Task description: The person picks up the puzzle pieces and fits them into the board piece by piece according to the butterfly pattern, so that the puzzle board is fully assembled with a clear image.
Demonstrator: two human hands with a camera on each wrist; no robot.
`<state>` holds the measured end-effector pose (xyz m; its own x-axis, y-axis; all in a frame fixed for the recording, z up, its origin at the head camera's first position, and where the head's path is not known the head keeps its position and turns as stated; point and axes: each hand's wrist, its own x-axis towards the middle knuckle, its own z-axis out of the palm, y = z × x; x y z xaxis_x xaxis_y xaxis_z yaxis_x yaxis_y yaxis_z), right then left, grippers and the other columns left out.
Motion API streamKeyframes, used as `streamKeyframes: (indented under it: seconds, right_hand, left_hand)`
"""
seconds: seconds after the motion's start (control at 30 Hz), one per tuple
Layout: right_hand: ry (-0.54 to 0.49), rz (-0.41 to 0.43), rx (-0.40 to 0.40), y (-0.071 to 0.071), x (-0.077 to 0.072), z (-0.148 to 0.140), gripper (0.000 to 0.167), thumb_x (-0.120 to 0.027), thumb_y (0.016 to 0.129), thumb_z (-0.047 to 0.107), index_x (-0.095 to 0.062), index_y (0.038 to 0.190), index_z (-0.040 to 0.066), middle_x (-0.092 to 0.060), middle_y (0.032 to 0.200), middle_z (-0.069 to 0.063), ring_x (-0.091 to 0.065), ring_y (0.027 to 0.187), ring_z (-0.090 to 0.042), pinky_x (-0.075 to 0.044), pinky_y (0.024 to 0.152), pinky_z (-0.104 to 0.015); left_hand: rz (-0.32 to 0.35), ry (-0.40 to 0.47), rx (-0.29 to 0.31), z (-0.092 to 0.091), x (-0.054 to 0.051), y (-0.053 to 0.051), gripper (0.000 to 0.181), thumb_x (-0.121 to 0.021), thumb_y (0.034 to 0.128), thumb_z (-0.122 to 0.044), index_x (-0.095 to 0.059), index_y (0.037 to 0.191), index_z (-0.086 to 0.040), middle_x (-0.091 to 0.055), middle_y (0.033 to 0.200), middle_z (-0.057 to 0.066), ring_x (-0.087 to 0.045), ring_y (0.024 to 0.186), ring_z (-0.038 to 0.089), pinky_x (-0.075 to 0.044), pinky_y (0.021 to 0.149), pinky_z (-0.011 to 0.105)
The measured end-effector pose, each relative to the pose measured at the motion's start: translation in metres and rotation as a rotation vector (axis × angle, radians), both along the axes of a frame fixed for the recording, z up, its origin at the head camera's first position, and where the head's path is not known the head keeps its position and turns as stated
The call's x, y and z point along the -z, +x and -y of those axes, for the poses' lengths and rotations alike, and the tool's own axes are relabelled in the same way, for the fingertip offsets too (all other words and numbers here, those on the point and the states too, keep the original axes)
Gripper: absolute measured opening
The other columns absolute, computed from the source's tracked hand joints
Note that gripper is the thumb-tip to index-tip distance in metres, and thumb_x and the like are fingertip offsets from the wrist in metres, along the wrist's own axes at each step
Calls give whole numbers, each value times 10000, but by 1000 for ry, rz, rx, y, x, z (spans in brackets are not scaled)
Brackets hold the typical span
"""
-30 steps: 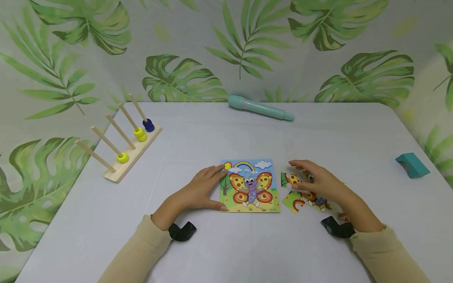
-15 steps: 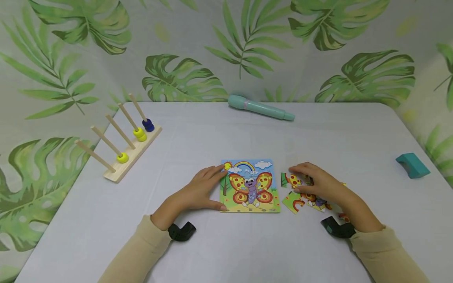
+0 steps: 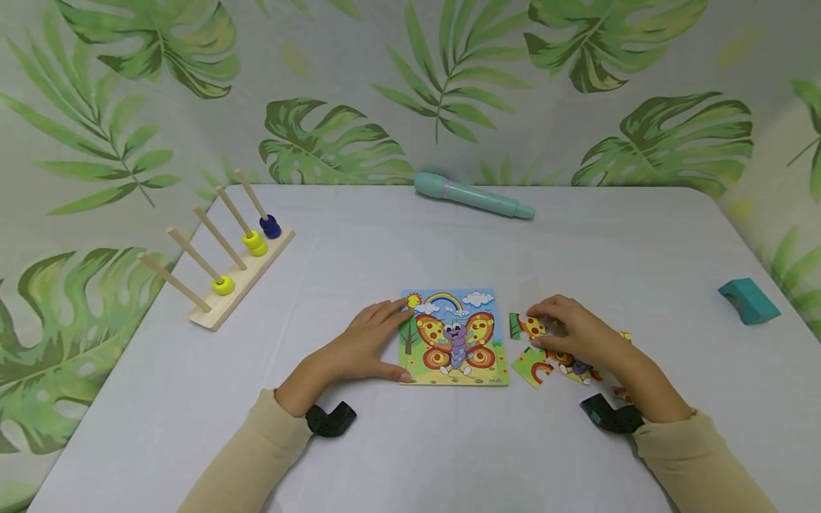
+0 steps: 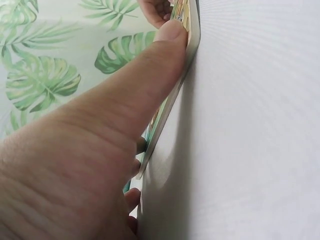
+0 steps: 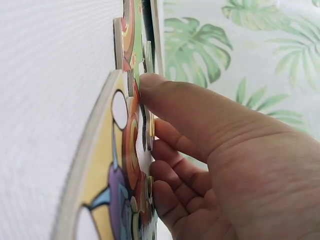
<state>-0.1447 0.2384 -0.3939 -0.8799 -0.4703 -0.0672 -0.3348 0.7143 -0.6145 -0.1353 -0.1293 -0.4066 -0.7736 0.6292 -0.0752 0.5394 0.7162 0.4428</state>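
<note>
Pinches a loose puzzle piece by its edges with the right hand, on the worktop just right of the butterfly board; rests the left hand, spread, along the board's left edge. Judging by the piece's thin section, likely light, stiff, slick-faced; best lifted by opposite sides, sparing any tabs.

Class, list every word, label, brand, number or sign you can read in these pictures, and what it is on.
No text can be read.
Butterfly puzzle: tiny dark print in its lower right corner, too small to read.
</note>
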Motion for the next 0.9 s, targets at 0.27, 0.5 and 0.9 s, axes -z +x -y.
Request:
streamKeyframes:
  seconds: [0.27,0.5,0.9]
  right_hand:
    - [-15,-59,25,2,-2,1,479,-691,796,262,-512,1170,20,-511,1133,-115,-476,1004,-263,-417,831,-450]
    - [-136,-250,-26,8,-13,16,435,-721,755,98,-541,1143,27,-537,1095,-34,-497,950,-210,-451,758,-367]
    - [-286,-310,-152,29,-29,95,444,-729,754,143,-566,1153,37,-525,1132,-13,-471,1057,-181,-443,833,-385]
  left_hand:
    - [-21,5,11,0,3,-1,1024,-607,640,-697,-252,1427,-146,-114,1490,10,-76,1336,240,-82,1057,411]
    - [-18,8,12,0,4,-2,1025,-598,641,-704,-251,1427,-144,-114,1489,12,-77,1336,244,-78,1057,413]
    - [-27,25,22,1,3,-3,1010,-635,649,-662,-262,1422,-131,-129,1485,27,-96,1331,257,-76,1055,417]
